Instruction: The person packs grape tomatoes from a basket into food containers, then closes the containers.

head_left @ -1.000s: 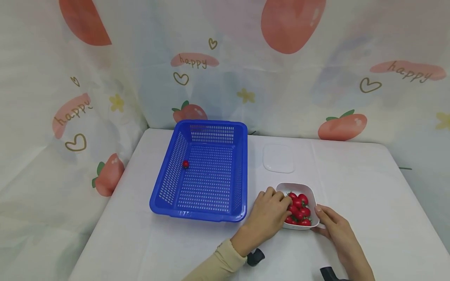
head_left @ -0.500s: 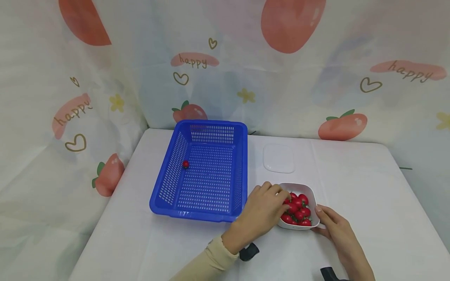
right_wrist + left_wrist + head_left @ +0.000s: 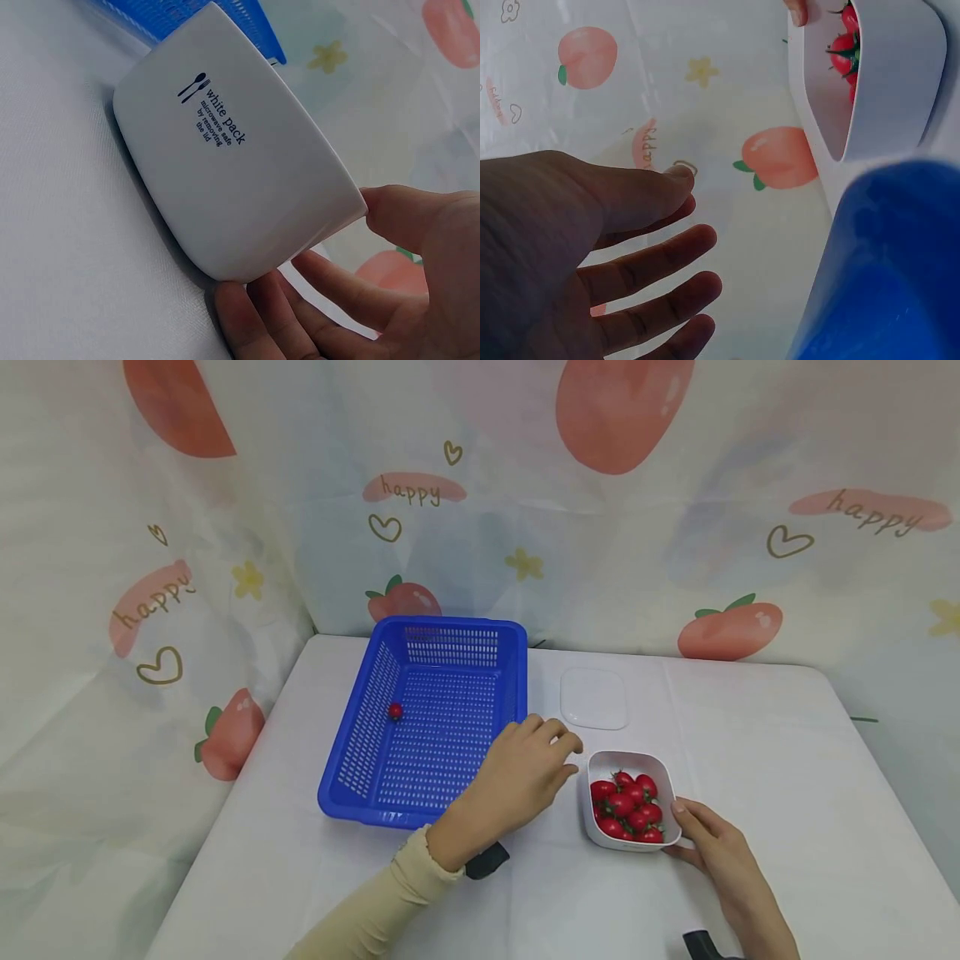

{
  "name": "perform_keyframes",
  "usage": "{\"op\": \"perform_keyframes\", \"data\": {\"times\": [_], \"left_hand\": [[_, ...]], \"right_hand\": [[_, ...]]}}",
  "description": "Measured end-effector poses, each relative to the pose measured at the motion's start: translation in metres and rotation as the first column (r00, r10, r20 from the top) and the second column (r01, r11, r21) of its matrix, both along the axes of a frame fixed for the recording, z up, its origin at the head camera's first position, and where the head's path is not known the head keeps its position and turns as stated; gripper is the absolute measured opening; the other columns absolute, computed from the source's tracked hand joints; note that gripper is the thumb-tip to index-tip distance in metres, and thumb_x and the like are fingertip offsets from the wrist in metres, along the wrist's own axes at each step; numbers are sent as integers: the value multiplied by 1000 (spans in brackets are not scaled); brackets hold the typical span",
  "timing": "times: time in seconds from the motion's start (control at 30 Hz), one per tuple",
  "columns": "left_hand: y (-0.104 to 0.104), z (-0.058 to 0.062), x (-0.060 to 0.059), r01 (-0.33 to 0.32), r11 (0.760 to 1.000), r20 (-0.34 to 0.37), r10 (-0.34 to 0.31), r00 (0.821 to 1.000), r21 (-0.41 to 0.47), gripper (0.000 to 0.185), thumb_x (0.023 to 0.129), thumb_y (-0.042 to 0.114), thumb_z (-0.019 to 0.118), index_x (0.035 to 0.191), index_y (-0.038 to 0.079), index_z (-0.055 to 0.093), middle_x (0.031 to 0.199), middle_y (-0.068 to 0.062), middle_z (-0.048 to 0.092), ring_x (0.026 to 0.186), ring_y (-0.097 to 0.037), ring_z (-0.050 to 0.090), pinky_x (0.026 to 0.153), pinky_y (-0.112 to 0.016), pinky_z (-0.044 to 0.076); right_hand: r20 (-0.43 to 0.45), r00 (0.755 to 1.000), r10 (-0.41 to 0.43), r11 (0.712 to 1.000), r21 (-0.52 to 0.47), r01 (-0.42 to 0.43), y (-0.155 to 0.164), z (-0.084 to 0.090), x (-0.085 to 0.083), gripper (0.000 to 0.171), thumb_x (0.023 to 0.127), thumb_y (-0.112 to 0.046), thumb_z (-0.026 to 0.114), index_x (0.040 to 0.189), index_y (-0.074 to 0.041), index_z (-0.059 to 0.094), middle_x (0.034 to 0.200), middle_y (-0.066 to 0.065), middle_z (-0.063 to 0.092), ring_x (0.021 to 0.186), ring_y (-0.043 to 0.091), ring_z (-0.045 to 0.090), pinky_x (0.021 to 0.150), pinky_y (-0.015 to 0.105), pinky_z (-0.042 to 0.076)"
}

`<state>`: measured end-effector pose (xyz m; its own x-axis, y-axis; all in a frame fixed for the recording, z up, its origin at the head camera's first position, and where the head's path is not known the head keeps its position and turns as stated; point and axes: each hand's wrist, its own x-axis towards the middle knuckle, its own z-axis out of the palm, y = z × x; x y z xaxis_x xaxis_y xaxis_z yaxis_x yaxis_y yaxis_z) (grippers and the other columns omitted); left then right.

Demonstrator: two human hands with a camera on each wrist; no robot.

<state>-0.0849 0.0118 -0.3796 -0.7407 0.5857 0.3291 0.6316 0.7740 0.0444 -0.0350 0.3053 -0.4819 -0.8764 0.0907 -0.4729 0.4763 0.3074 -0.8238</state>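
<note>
While the right hand cupped the near right corner of the white container, its thumb against the rim and its fingers curled under the wall, as the right wrist view showed plainly, the left hand hovered above the table between that container and the blue basket. Its fingers were spread and relaxed in the left wrist view, holding nothing that could be seen, though a small item tucked against the palm could not quite be ruled out from the head camera. The container sat on the white tablecloth just right of the basket and was filled with cherry tomatoes, red with green stems. One single tomato lay inside the basket near its left wall. A white lid rested flat on the cloth behind the container, apart from it. A fruit-printed backdrop hung behind the table.
</note>
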Motion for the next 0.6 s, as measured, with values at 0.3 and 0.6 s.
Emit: {"op": "perform_keyframes", "data": {"times": [0.3, 0.6], "left_hand": [[-34, 13, -31, -138, 983, 142, 120, 983, 121, 20, 99, 28, 73, 118, 19, 75, 114, 1, 74, 101, -18, 65, 86, -30, 57], [-82, 5, -65, -393, 914, 362, 334, 870, 101, 26, 97, 25, 75, 120, 12, 74, 113, -9, 75, 100, -29, 70, 82, -43, 61]], "right_hand": [[19, 1000, -6, 1000, -9, 6, 1, 0, -1, 80, 107, -54, 48, 161, 2, 29, 167, 27, 29, 94, -20, 58, 89, 20, 60], [21, 1000, -6, 1000, -21, 7, 1, 0, -1, 83, 106, -57, 50, 161, 1, 29, 167, 26, 29, 94, -22, 56, 89, 21, 60]]}}
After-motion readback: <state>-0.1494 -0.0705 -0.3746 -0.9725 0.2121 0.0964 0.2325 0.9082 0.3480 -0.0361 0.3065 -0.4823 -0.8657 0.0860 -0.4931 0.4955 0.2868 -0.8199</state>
